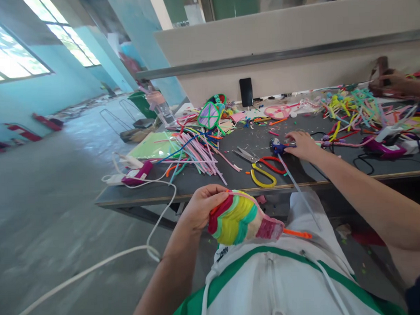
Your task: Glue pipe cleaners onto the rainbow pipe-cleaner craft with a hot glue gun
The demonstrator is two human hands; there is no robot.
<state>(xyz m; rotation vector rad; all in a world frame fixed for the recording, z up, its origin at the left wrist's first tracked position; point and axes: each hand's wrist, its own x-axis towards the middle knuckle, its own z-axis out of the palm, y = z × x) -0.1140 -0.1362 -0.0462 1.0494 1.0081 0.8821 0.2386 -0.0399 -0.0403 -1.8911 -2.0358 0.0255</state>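
My left hand [206,204] pinches the edge of a striped pipe-cleaner piece [237,217] over my lap. Its bands are dark red, mint, yellow, teal and cream, and an orange stem sticks out at its narrow end. On the table, my right hand [303,146] has its fingers about the handle of a blue glue gun [277,147]. A long translucent glue stick [297,186] runs from the gun over the table edge toward my lap. Scissors [256,166] with red and yellow handles lie open left of the gun.
Loose pipe cleaners [199,151] lie at the left near a green sheet [154,145], a purple-and-white plug block [138,173] and a bottle [163,108]. A phone [246,92] leans at the back. Another person's hand [396,81] is at far right, beyond more stems [356,106].
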